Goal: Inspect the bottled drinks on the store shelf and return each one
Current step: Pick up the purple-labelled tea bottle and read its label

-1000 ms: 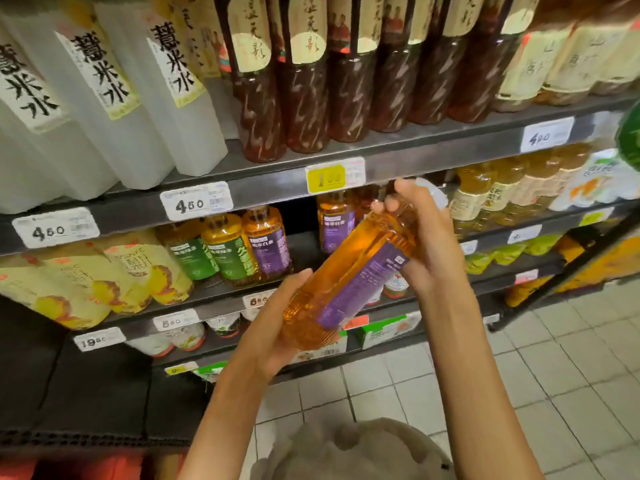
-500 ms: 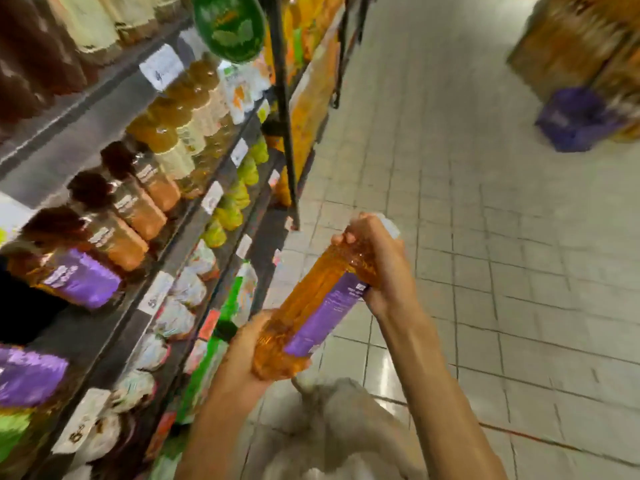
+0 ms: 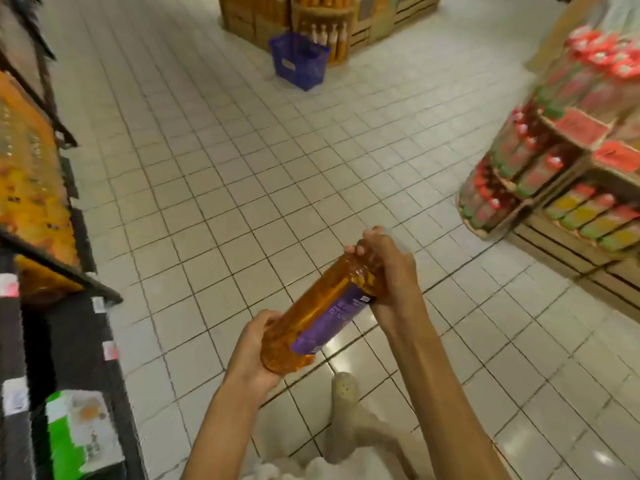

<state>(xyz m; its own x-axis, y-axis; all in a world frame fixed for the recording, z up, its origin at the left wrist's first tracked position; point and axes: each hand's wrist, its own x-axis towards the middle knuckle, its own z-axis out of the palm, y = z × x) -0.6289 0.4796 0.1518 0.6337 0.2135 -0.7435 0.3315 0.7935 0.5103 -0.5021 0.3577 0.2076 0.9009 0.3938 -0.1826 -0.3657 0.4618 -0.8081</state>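
Note:
An amber drink bottle (image 3: 318, 306) with a purple label lies tilted between my two hands, over the tiled aisle floor. My left hand (image 3: 252, 351) cups its base at the lower left. My right hand (image 3: 384, 268) grips the neck and cap end at the upper right, hiding the cap. The store shelf (image 3: 62, 278) runs along the left edge of the view, with orange packs and blurred price tags.
A blue shopping basket (image 3: 299, 60) stands on the floor by a wooden display (image 3: 325, 19) at the back. A tiered stand of red-capped bottles (image 3: 554, 150) fills the right side. White floor tiles (image 3: 242, 168) spread between them. My leg and shoe (image 3: 344, 386) show below the bottle.
My view has swung right, from the shelf front to the open aisle. The bottle stays held in both hands in the same tilted way.

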